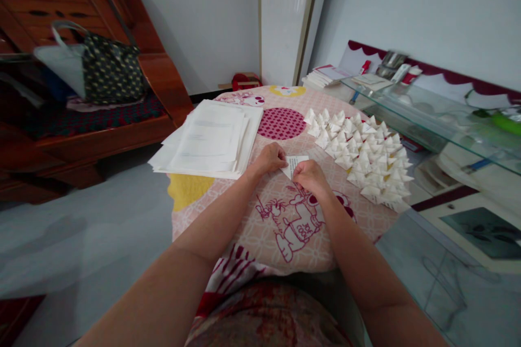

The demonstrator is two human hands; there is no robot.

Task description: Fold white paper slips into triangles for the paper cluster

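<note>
Between my two hands is a small folded piece of printed paper, held just above the patterned tablecloth. My left hand pinches its left edge, fingers closed. The lower right part is gripped by my right hand, whose fingers are curled on it. To the left lies a stack of paper sheets, loosely piled. On the right stand many folded paper boats, white and pointed, set close together in rows.
A glass shelf with cups and small items runs along the right of the table. More papers are piled at the back right. A wooden bench with a dark patterned bag stands at left, a white air conditioner behind.
</note>
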